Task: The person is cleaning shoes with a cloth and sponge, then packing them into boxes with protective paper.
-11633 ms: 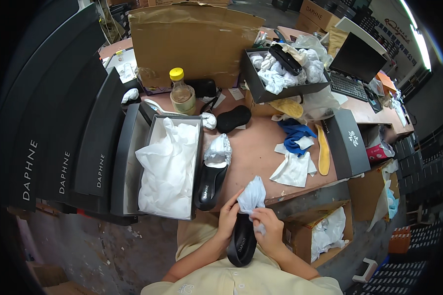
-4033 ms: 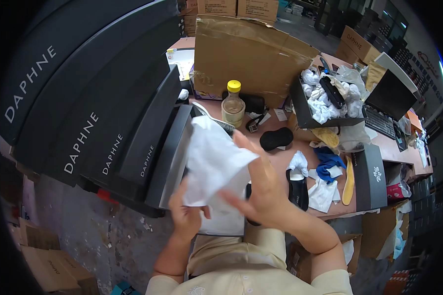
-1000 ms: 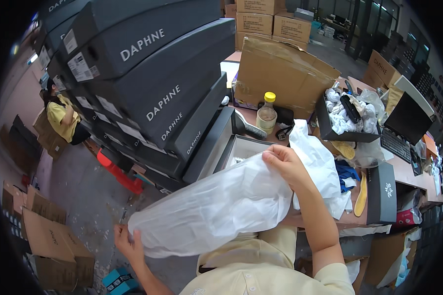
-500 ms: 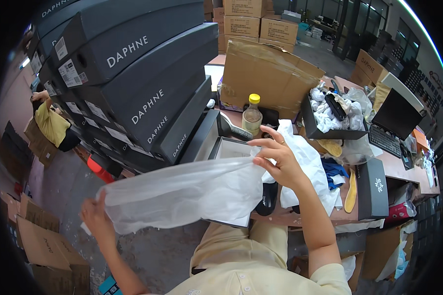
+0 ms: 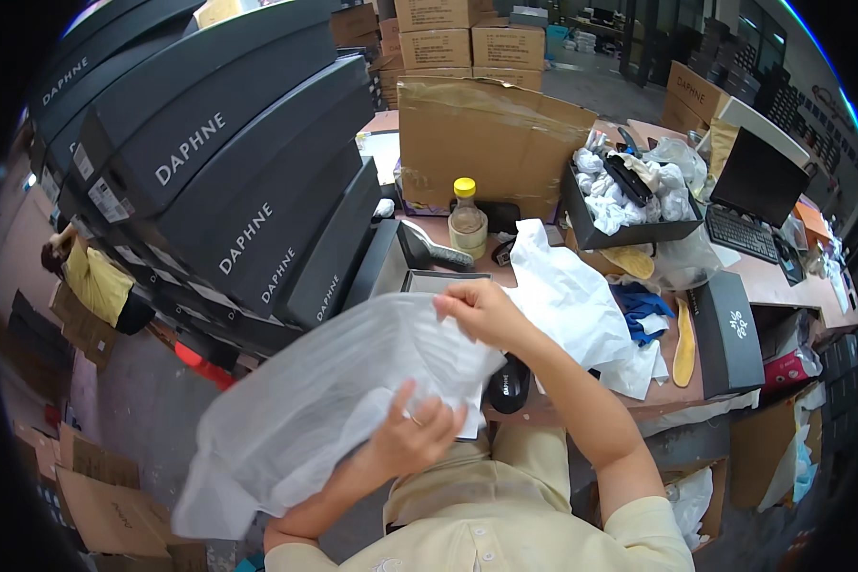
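Head view: bag (image 5: 324, 400), translucent white, spread over lap, before desk (image 5: 782, 286). Left hand (image 5: 415, 439) pinches bag's near edge, fingers closed. Right hand (image 5: 481, 310) pinches top edge. Advise: keep both pinches firm, hold edges taut, avoid snagging shoe (image 5: 510, 381).

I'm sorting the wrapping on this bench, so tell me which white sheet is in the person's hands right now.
The big translucent white sheet, held up off the table by both the left hand and right hand. The crumpled white paper lies loose on the table.
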`<action>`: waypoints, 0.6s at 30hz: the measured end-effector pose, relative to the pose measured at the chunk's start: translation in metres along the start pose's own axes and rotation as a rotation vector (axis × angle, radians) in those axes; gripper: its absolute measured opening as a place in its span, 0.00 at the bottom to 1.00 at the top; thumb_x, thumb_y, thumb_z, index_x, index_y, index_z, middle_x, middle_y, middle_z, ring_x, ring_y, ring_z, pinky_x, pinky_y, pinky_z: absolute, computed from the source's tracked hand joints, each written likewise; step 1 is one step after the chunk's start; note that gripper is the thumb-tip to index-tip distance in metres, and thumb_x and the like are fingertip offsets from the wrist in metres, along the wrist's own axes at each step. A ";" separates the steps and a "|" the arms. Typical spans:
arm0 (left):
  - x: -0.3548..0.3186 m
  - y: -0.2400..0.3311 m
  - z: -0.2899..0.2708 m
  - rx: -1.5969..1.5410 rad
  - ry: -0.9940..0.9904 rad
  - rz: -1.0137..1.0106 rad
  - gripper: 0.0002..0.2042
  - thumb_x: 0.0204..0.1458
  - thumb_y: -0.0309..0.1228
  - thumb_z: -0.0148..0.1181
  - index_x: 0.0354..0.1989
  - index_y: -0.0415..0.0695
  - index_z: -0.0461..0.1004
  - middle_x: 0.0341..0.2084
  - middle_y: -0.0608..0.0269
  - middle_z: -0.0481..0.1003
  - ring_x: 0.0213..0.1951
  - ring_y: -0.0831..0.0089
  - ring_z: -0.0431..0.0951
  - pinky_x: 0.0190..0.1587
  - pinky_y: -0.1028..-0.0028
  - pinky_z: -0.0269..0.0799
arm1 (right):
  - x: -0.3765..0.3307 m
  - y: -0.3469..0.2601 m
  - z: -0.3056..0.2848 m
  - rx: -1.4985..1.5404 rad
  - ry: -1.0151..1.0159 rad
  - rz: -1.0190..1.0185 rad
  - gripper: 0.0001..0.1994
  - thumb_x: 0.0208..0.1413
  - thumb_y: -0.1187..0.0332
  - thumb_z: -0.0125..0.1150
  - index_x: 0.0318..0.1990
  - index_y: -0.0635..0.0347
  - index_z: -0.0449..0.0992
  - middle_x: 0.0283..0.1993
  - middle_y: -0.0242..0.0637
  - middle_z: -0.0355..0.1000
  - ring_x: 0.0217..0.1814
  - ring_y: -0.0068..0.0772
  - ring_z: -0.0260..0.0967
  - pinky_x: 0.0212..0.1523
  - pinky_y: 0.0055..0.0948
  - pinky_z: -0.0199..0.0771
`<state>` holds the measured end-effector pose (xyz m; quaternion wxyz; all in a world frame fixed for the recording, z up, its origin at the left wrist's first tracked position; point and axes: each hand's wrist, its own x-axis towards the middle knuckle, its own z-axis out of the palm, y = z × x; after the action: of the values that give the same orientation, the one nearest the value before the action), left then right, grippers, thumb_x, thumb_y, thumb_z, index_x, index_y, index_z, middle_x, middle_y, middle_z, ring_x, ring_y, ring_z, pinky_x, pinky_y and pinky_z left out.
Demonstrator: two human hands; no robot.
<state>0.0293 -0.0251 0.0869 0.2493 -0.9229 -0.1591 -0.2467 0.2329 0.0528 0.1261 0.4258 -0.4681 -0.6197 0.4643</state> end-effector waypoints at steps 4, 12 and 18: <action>-0.019 0.015 0.004 -0.254 0.006 0.127 0.13 0.43 0.32 0.56 0.39 0.49 0.76 0.26 0.69 0.66 0.35 0.74 0.71 0.56 0.55 0.59 | 0.038 0.039 -0.034 -0.364 0.177 -0.109 0.14 0.53 0.61 0.57 0.24 0.62 0.75 0.18 0.42 0.69 0.22 0.34 0.67 0.26 0.33 0.64; -0.067 0.018 0.008 -0.558 -0.078 -0.273 0.12 0.42 0.28 0.61 0.37 0.43 0.76 0.31 0.62 0.75 0.28 0.68 0.74 0.31 0.69 0.71 | 0.080 0.085 -0.060 -1.218 0.156 -0.140 0.16 0.48 0.52 0.59 0.38 0.52 0.74 0.32 0.41 0.73 0.40 0.42 0.70 0.38 0.45 0.67; -0.006 -0.033 0.009 -0.282 -0.014 -0.365 0.14 0.43 0.30 0.59 0.40 0.43 0.75 0.43 0.53 0.70 0.51 0.53 0.67 0.54 0.50 0.57 | 0.037 0.064 0.019 -1.679 0.299 -0.574 0.20 0.49 0.65 0.51 0.51 0.63 0.68 0.55 0.50 0.63 0.63 0.52 0.52 0.60 0.57 0.51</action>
<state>0.0138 0.0056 0.0895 0.0683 -0.9063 -0.2890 -0.3008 0.2195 0.0937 0.0629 0.1194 -0.5080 -0.7861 -0.3313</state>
